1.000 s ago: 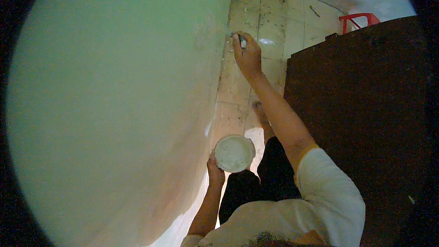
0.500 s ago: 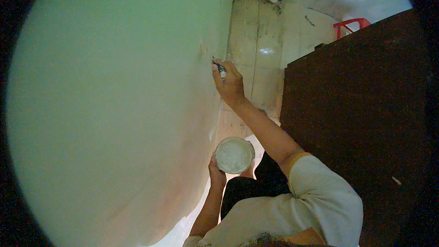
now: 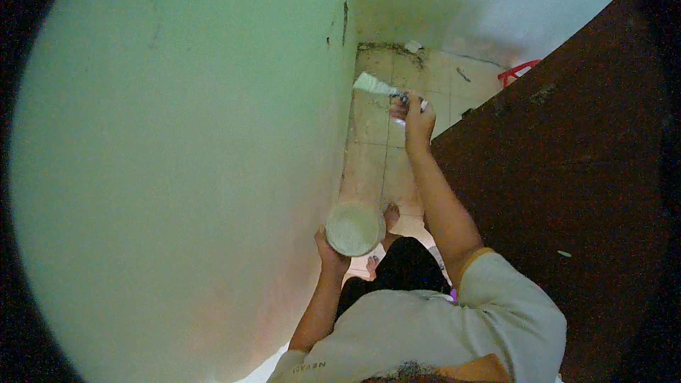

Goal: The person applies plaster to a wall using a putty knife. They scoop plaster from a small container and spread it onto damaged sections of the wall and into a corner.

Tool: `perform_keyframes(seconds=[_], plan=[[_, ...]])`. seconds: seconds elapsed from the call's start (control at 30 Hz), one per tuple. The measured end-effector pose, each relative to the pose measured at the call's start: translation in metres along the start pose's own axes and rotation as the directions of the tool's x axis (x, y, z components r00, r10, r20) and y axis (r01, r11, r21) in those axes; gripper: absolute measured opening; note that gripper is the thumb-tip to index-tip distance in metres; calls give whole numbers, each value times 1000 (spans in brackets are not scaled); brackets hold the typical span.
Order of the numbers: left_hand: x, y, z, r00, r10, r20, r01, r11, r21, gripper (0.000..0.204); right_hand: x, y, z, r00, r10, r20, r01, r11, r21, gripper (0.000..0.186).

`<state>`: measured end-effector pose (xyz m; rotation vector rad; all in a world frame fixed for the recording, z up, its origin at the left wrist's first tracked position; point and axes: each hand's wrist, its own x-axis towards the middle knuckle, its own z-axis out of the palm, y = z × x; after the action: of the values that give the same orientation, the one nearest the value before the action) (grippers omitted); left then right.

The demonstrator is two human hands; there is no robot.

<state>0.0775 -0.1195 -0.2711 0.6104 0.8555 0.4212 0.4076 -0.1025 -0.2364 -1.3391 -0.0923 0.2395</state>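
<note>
My left hand (image 3: 332, 252) supports a round tub (image 3: 355, 230) from its left side, near the wall. Inside the tub is a pale, whitish paste-like material. In my right hand (image 3: 418, 120) is what looks like a putty knife (image 3: 376, 84), its handle partly hidden by my fingers. Its pale flat part widens toward the tip and points left toward the wall. A gap seems to lie between my right hand and the green wall (image 3: 191, 135).
A large dark brown panel (image 3: 546, 184) rises on the right. Beyond it shows part of a red plastic object (image 3: 518, 72). Debris (image 3: 386, 47) lies along the far edge of the tiled floor (image 3: 369, 159). A dark crack (image 3: 345, 18) marks the wall near the corner.
My right hand has moved right, away from the wall, so the pale blade now shows. The view has shifted; my left hand still holds the tub.
</note>
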Motion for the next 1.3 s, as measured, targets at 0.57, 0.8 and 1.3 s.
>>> perform_keyframes(seconds=[0.57, 0.8, 1.3], plan=[[221, 128, 137, 948, -1, 317, 83, 966, -245, 71, 181, -97, 95, 984, -165, -65, 172, 978, 120, 27], [291, 170, 179, 866, -65, 497, 222, 938, -264, 68, 185, -115, 116, 975, -126, -183, 154, 977, 146, 26], [422, 149, 257, 868, -40, 494, 72, 996, -45, 66, 264, -185, 46, 971, 117, 208, -55, 958, -280, 27]])
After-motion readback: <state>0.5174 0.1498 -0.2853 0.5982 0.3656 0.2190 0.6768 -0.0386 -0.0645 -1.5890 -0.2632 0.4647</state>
